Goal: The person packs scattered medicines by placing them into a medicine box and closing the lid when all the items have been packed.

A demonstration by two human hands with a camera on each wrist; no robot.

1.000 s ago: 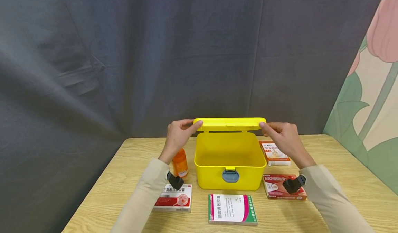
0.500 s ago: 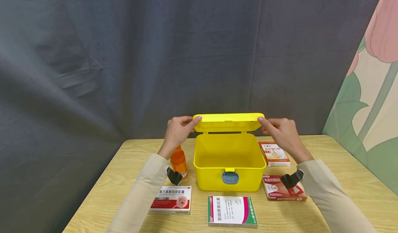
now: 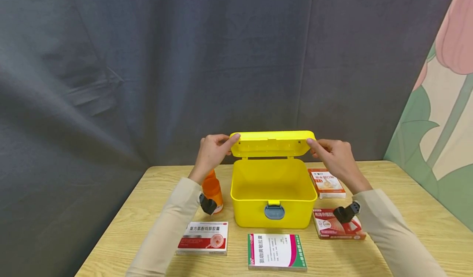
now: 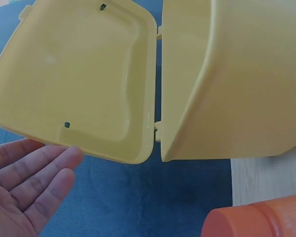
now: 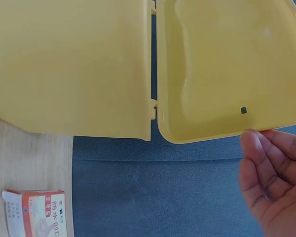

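A yellow storage box (image 3: 274, 213) with a blue-grey latch (image 3: 274, 212) stands on the table, its hinged lid (image 3: 273, 145) raised and leaning back. My left hand (image 3: 214, 153) pinches the lid's left edge, thumb at the front corner and fingers behind. At the opposite corner, my right hand (image 3: 337, 157) holds the lid the same way. Both wrist views show the fingertips right at the lid's rim, with the lid's hollow inner side (image 4: 84, 74) facing the camera. Only the inner back wall and part of the floor of the box show.
An orange bottle (image 3: 212, 190) stands left of the box, partly behind my left wrist. A red-and-white medicine box (image 3: 203, 239), a green-edged one (image 3: 277, 251) and a red one (image 3: 338, 224) lie nearer. A bandage box (image 3: 327, 183) lies right; a dark curtain (image 3: 236, 63) hangs behind.
The lid has swung further up and back, so more of its inner side shows. Both hands have risen slightly with it, keeping their hold on the corners.
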